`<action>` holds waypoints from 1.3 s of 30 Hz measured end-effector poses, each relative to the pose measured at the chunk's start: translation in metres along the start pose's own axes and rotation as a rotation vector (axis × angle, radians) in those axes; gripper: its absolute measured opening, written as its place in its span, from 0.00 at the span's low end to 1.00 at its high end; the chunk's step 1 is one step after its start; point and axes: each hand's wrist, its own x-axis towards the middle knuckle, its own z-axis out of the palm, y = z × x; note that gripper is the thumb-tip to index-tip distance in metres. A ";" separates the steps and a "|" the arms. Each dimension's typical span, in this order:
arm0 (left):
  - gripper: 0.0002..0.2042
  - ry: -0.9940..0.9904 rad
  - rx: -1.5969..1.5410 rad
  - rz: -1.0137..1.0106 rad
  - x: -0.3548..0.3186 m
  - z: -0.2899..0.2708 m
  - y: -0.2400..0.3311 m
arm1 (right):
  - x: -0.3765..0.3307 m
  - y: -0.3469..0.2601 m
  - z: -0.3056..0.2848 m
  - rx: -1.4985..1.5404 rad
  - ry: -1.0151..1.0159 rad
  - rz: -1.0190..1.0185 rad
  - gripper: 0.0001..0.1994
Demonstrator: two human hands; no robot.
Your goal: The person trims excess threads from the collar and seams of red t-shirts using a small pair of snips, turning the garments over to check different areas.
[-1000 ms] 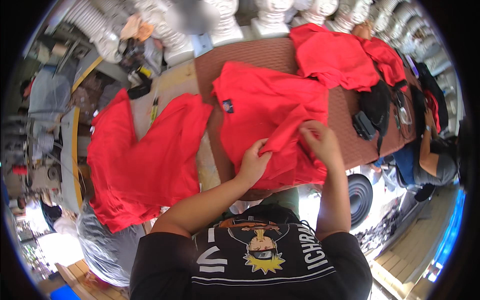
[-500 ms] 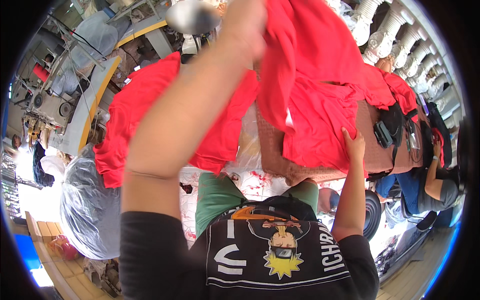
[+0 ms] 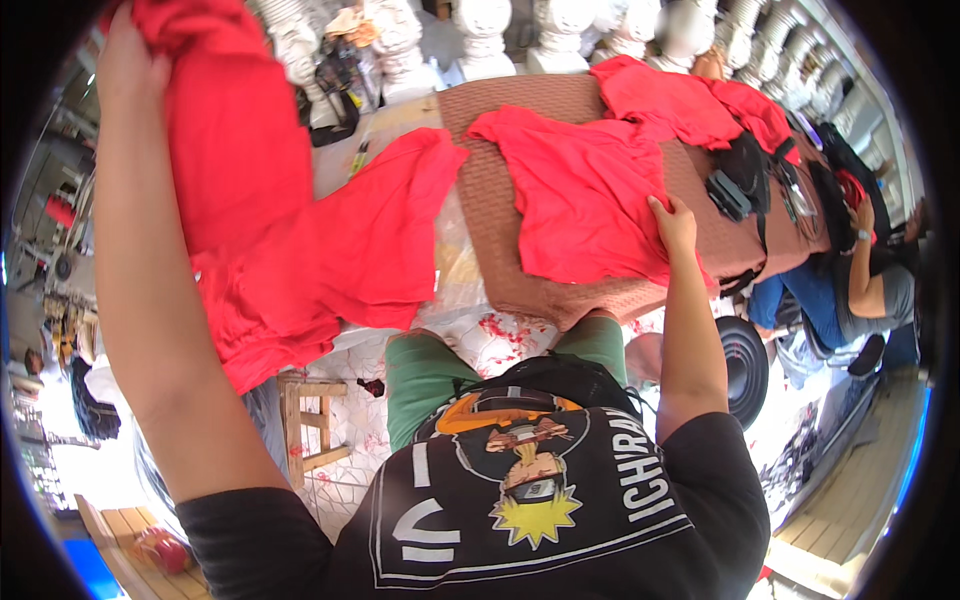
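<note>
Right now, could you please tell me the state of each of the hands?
Left hand: closed, holding a raised red garment.
Right hand: touching another red garment on the brown cover; whether it grips cannot be told.

Crumpled red cloth garment (image 3: 590,200): matt, smooth. Brown textured fabric desk cover (image 3: 500,230): matt, rough. White turned baluster (image 3: 482,35): smooth, faintly glossy. Pale stool (image 3: 293,430): wood.

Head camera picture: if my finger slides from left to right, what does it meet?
Left hand, held red cloth, small yellow-green item, middle red cloth, right hand at its right side, dark boxy object, another person's hand.
</note>
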 end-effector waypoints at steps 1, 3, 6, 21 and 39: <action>0.13 0.084 0.137 0.046 -0.007 -0.006 -0.011 | 0.003 -0.005 -0.006 0.076 -0.061 0.060 0.25; 0.14 0.002 0.099 0.037 -0.015 -0.033 -0.048 | 0.011 -0.021 -0.018 0.241 -0.192 0.168 0.20; 0.19 -0.246 0.511 -0.403 -0.055 -0.079 -0.131 | 0.017 -0.039 -0.039 0.199 -0.113 0.060 0.18; 0.24 -0.757 -0.016 -0.861 -0.353 0.109 -0.209 | 0.021 -0.176 -0.135 0.543 -0.892 -0.483 0.14; 0.18 -0.894 0.187 -0.548 -0.341 0.079 -0.146 | 0.020 -0.169 -0.090 1.197 -0.647 -0.048 0.16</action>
